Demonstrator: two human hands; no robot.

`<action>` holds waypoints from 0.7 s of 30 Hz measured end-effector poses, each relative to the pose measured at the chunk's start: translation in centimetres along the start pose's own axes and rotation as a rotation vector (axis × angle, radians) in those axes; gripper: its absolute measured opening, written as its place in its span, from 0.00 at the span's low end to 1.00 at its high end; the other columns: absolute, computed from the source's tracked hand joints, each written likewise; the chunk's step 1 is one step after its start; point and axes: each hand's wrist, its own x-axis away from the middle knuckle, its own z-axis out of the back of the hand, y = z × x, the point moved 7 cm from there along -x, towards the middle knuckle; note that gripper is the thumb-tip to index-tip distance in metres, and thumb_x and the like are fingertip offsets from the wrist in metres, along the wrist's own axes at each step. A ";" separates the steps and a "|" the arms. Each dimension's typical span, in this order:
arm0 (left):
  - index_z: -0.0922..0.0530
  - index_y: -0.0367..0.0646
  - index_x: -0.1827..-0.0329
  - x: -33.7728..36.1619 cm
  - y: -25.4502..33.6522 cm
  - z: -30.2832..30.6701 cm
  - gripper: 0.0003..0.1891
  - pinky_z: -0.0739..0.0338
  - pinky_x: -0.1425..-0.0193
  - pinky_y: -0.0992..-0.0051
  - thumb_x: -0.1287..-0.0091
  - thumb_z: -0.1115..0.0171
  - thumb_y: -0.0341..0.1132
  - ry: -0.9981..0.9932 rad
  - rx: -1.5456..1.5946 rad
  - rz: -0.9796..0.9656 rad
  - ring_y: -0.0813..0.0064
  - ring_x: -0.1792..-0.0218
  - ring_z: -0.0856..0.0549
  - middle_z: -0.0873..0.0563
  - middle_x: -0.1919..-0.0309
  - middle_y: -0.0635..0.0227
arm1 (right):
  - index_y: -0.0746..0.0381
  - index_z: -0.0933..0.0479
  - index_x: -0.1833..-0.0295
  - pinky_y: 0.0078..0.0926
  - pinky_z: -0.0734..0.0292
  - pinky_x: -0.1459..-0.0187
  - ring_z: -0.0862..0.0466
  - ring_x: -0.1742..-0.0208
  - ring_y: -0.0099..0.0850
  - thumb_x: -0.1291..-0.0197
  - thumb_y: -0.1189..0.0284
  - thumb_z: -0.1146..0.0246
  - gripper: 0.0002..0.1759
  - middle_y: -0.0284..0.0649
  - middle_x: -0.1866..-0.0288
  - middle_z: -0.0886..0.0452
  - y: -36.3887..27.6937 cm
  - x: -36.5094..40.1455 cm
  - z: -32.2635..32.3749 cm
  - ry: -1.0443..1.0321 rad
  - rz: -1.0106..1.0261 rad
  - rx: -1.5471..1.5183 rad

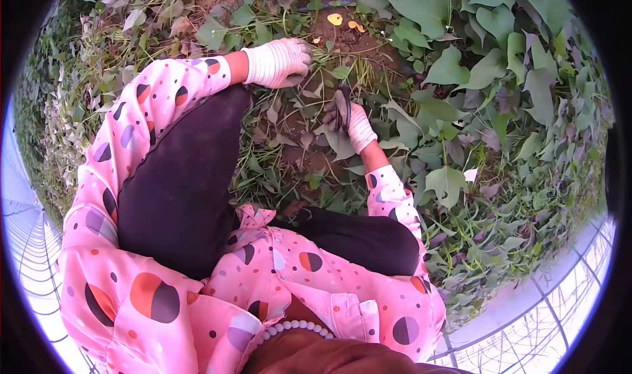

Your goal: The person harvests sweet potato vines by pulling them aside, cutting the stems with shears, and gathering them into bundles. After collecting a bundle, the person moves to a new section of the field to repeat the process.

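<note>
My left hand, in a white knit glove with a greyish palm, is closed with its fingers curled at a clump of thin green vine stems. Lower and to the right, my right hand wears a matching glove with a dark palm. Its fingers are wrapped round scissors with dark handles. The blades point up toward the stems and are hard to make out among the leaves. Between both hands lie small leaves and stems over brown soil.
Broad heart-shaped green leaves grow thickly on the right. Two yellow leaf pieces lie on soil above my hands, near a dark hose. My bent knees in dark trousers frame the space below. Netting borders the plants.
</note>
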 end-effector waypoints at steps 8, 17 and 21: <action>0.17 0.44 0.71 -0.6 -1.7 0.5 0.05 0.25 0.51 0.63 0.46 0.36 0.34 0.017 0.062 0.192 0.60 0.59 0.19 0.17 0.69 0.65 | 0.58 0.22 0.66 0.25 0.30 0.81 0.25 0.84 0.29 0.38 0.41 0.42 0.28 0.35 0.82 0.25 -0.7 -4.1 -0.5 0.107 -0.002 0.073; 0.16 0.43 0.69 -0.3 -2.8 0.4 0.05 0.25 0.51 0.63 0.46 0.34 0.33 0.062 0.174 0.251 0.60 0.60 0.19 0.17 0.70 0.64 | 0.66 0.20 0.65 0.33 0.26 0.74 0.24 0.81 0.28 0.36 0.55 0.39 0.22 0.37 0.79 0.21 -2.2 -3.5 0.5 0.242 0.299 0.482; 0.16 0.42 0.70 -0.4 -2.8 0.3 0.05 0.23 0.54 0.62 0.46 0.35 0.33 0.091 0.174 0.259 0.58 0.63 0.18 0.16 0.72 0.63 | 0.64 0.21 0.53 0.27 0.22 0.65 0.16 0.69 0.31 0.36 0.60 0.38 0.18 0.40 0.68 0.16 -10.8 0.0 1.6 0.447 0.832 0.483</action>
